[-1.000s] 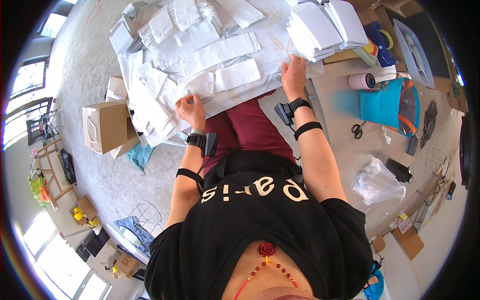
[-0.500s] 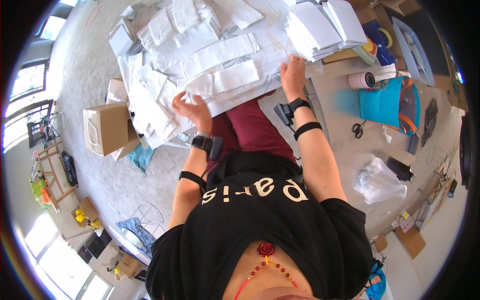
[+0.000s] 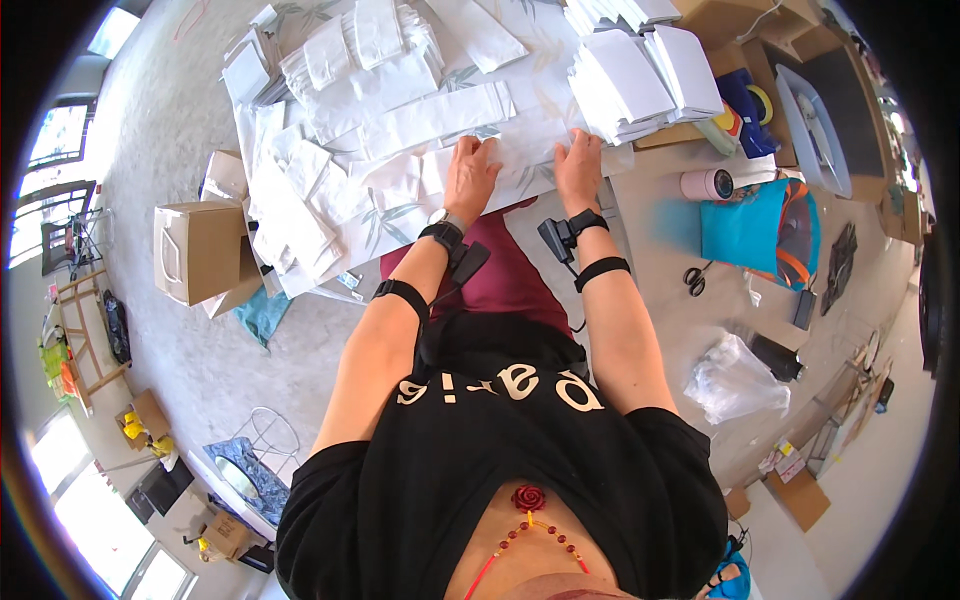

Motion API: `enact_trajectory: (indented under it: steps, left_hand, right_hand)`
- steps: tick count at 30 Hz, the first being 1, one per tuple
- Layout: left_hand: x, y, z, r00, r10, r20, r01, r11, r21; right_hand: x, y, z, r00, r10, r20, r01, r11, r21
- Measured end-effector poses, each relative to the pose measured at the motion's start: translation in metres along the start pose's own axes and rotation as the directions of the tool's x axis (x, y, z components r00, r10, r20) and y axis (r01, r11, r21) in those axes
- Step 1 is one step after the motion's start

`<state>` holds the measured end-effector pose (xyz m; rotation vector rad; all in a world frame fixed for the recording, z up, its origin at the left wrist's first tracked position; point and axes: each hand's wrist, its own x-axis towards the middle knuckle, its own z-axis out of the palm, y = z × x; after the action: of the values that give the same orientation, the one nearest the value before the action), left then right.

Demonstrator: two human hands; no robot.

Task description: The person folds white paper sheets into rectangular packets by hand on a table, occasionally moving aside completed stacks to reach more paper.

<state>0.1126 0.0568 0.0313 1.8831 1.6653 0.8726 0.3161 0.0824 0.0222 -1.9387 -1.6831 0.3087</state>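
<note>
Over the near edge of the table (image 3: pixel 400 232), my left hand (image 3: pixel 472 182) lies at the right end of a crumpled white flat bag (image 3: pixel 392 176). Its fingers are slightly bent and the thumb stands apart. My right hand (image 3: pixel 578 175) rests a short way to the right, fingertips on thin white sheeting, with thumb and fingers apart. Beyond them lies a long white flat bag (image 3: pixel 435 118). A banded pile of similar white bags (image 3: pixel 365 55) sits farther back, and loose ones (image 3: pixel 300 205) overlap at the left.
Stacks of folded white paper pieces (image 3: pixel 628 85) stand by the table's right end. Right of the table are a pink cylinder (image 3: pixel 707 185), a turquoise bag (image 3: pixel 745 230), scissors (image 3: pixel 695 279) and a clear plastic bag (image 3: pixel 735 378). A cardboard box (image 3: pixel 200 252) stands at the left.
My left hand has moved right, from above the left part of the near bag to its right end. That bag now looks more crumpled. My right hand has shifted slightly toward me.
</note>
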Motion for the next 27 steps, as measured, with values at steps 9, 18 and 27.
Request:
enact_trajectory:
  steps: [9, 18, 27]
  left_hand:
    - [-0.001, 0.004, 0.001, 0.999, -0.02, 0.032, 0.018, 0.998, 0.063]
    - [-0.001, 0.007, 0.001, 0.999, -0.011, 0.035, 0.008, 0.996, 0.084]
    - [-0.001, 0.0, 0.003, 0.997, 0.062, 0.039, -0.068, 0.983, 0.168]
  right_hand:
    - [0.009, -0.001, 0.004, 0.984, 0.157, 0.088, -0.145, 0.981, -0.126]
    - [0.01, 0.01, 0.009, 1.0, 0.012, 0.005, -0.013, 0.984, 0.179]
    - [-0.015, -0.043, -0.027, 0.996, 0.093, -0.017, -0.072, 0.859, 0.508]
